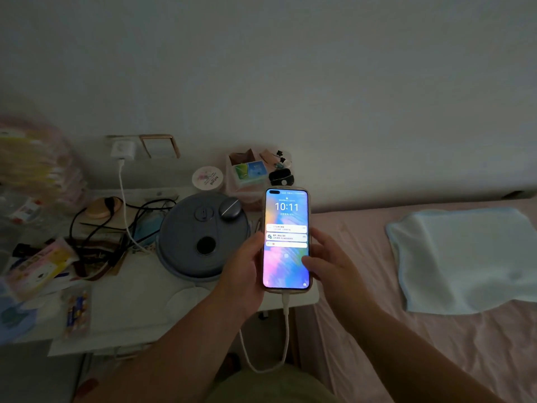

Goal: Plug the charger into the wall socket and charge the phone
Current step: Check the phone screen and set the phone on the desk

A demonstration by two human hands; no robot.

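Note:
The phone is upright in front of me, screen lit and showing 10:11. My left hand grips its left edge. My right hand rests against its right edge, thumb on the screen. A white cable is plugged into the phone's bottom, loops down and runs across the table. The white charger sits in the wall socket at the back left, with the cable hanging from it.
A cluttered bedside table holds a round grey lid, black cords, a round tin, small boxes and packets. A bed with a pink sheet and a pale blue towel lies to the right.

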